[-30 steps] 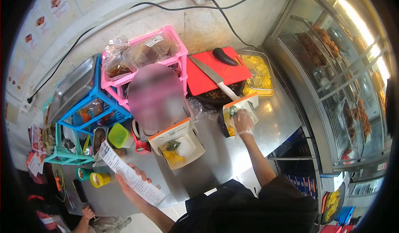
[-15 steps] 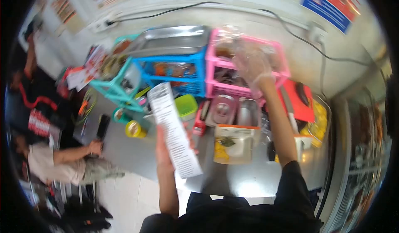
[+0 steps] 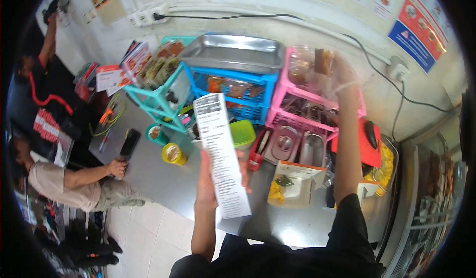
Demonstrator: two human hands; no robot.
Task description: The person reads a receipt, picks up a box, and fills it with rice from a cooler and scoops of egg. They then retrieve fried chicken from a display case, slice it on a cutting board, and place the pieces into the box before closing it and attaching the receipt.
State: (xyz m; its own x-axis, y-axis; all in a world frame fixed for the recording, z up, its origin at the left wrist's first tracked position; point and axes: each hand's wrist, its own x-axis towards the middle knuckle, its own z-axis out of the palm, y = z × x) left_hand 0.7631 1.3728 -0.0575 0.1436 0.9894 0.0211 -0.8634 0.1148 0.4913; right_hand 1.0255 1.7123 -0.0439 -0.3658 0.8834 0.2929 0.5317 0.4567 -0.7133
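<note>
My left hand (image 3: 210, 181) holds a long printed paper slip (image 3: 220, 154) upright over the steel counter (image 3: 163, 184). My right hand (image 3: 343, 75), in a clear plastic glove, reaches up into the top of the pink basket rack (image 3: 302, 92) among clear bags of food (image 3: 310, 65); whether it grips a bag I cannot tell. Below my right arm an open cardboard food box (image 3: 292, 184) with yellow food and a green leaf sits on the counter. Two lidded steel tubs (image 3: 292, 146) stand behind it.
A blue rack (image 3: 233, 87) carries a steel tray (image 3: 233, 52); a teal rack (image 3: 163, 92) stands to its left. A green tub (image 3: 242, 133), small sauce cups (image 3: 171, 153) and a red cutting board (image 3: 364, 144) are nearby. Another person (image 3: 69, 184) leans a hand on the counter's left end.
My view swung left from the cutting board toward the racks. My right hand left the small box and rose into the pink rack's top. The slip came upright in front of me.
</note>
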